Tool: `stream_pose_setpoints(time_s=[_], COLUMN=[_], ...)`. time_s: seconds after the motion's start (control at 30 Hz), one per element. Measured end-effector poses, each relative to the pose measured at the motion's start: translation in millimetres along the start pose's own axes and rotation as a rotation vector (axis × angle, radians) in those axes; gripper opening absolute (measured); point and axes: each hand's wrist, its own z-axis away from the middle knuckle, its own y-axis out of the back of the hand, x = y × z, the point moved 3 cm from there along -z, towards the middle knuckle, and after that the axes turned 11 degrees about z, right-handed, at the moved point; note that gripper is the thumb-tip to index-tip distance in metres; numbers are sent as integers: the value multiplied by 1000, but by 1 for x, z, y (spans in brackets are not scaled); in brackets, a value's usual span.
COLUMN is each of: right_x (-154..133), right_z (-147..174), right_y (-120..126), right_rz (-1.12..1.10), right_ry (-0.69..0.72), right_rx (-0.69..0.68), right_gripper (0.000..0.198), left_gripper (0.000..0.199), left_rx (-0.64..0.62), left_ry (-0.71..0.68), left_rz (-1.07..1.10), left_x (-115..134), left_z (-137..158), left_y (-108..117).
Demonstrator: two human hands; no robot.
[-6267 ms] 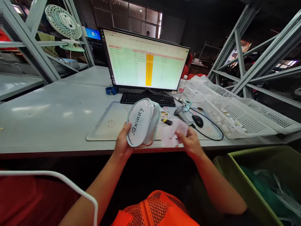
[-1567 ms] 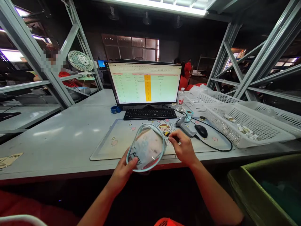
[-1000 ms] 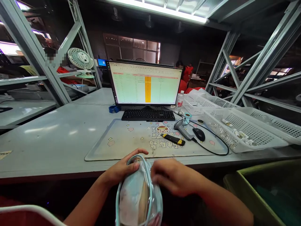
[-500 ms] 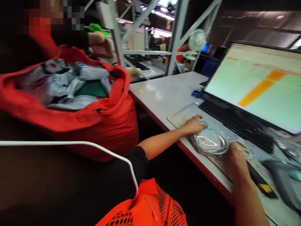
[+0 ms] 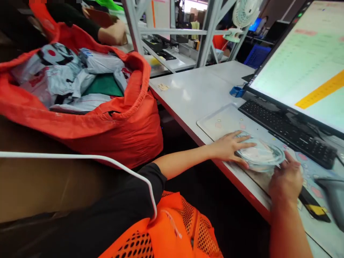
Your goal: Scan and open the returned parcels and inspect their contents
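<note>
A clear round container with a pale bluish rim is between my two hands, over the patterned desk mat. Spread across its left side are the fingers of my left hand, with the thumb low along the near edge. My right hand grips the right end of the rim, its fingers curled and partly hidden. Beyond the container lies a black keyboard. A black-and-yellow cutter-like tool rests right of my right wrist.
A large red bag filled with wrapped parcels stands left of the desk. A monitor and a dark scanner-like device are on the right. A white cable crosses in front. Another person's hand shows behind the bag.
My view has shifted, so the desk and both hands sit further right in the picture. My left fingers reach more over the container, and my right fingers have curled at its rim.
</note>
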Motion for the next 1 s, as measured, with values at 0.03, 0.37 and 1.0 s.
stream_pose_setpoints(time_s=[0.03, 0.37, 1.0], right_x=[0, -23, 1], right_z=[1, 11, 4], right_y=[-1, 10, -5], right_rz=[-18, 370, -866], right_ry=[-10, 468, -334], right_rx=[7, -134, -19], right_gripper=[85, 41, 40], left_gripper=[84, 82, 68], left_rx=[49, 534, 463], left_ry=[-1, 103, -8], left_rz=[70, 540, 116], left_x=[-2, -4, -22], left_z=[-1, -6, -5], left_y=[1, 8, 17])
